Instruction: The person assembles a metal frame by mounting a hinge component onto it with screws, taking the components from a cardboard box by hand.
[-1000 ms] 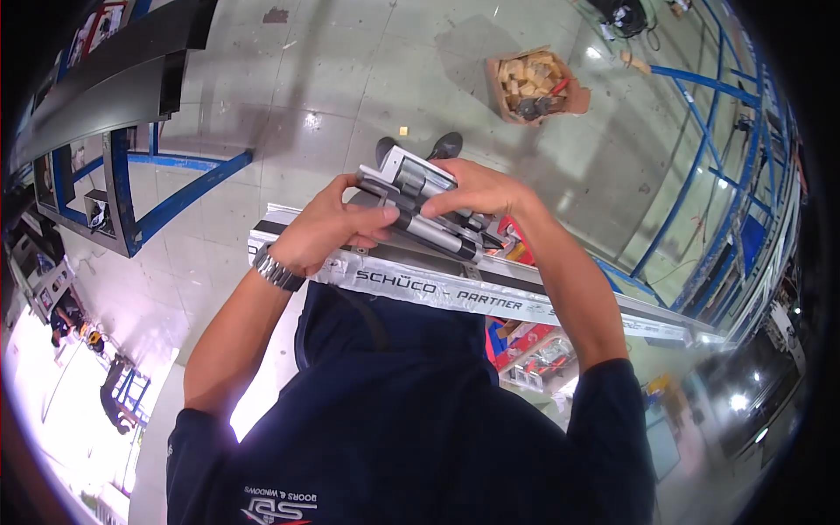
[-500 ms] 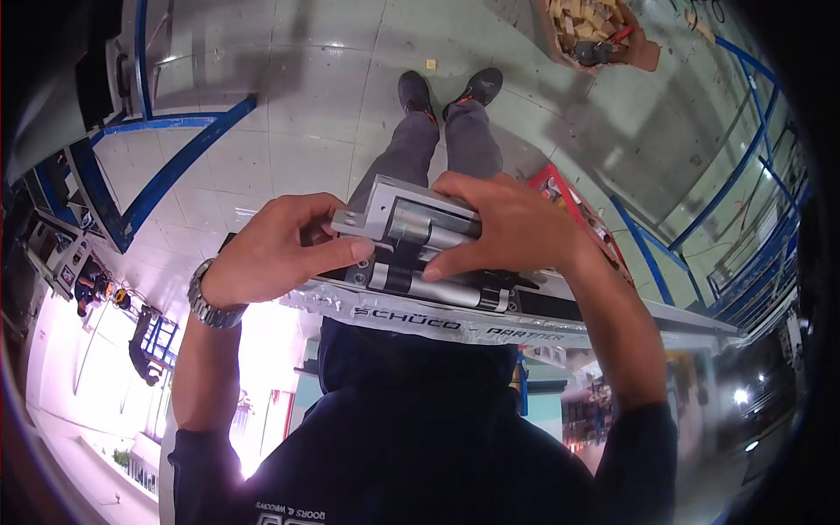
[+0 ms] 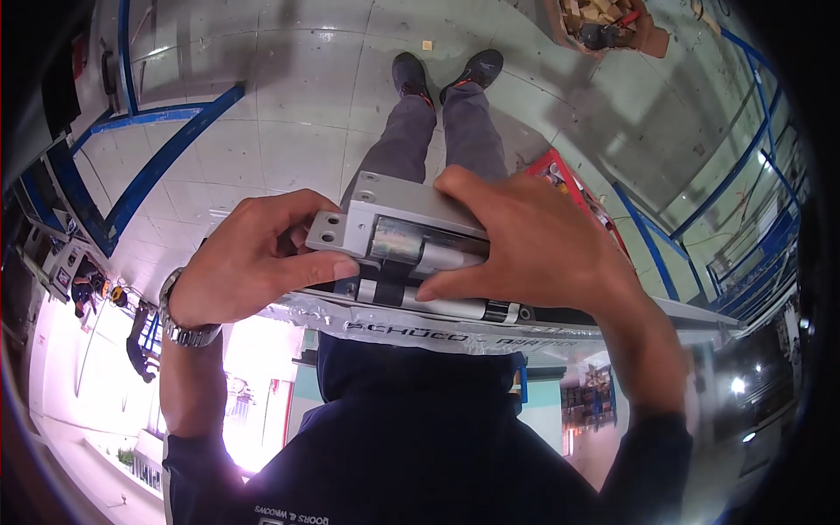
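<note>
A silver door hinge [image 3: 442, 258] with shiny round barrels and a black middle section is held over a long profile wrapped in film [image 3: 394, 332] printed "SCHÜCO". My left hand [image 3: 249, 258], with a metal watch on its wrist, pinches the hinge's left end near a flat plate with two holes. Across the hinge's right part lies my right hand [image 3: 542, 232], its index finger over the top face and its thumb against the lower barrel. Palm-side contact of both hands is partly hidden.
Blue metal frames [image 3: 166, 166] stand at left, and more blue rails [image 3: 652, 245] at right. A cardboard box [image 3: 608, 22] of small blocks is on the floor at the top. Beside my leg is a red container [image 3: 564, 179]. A person [image 3: 87, 284] shows at far left.
The hinge has shifted slightly left and tilted, so more of its top face and the holes in its end plate show. Both hands have kept their hold, spreading slightly apart.
</note>
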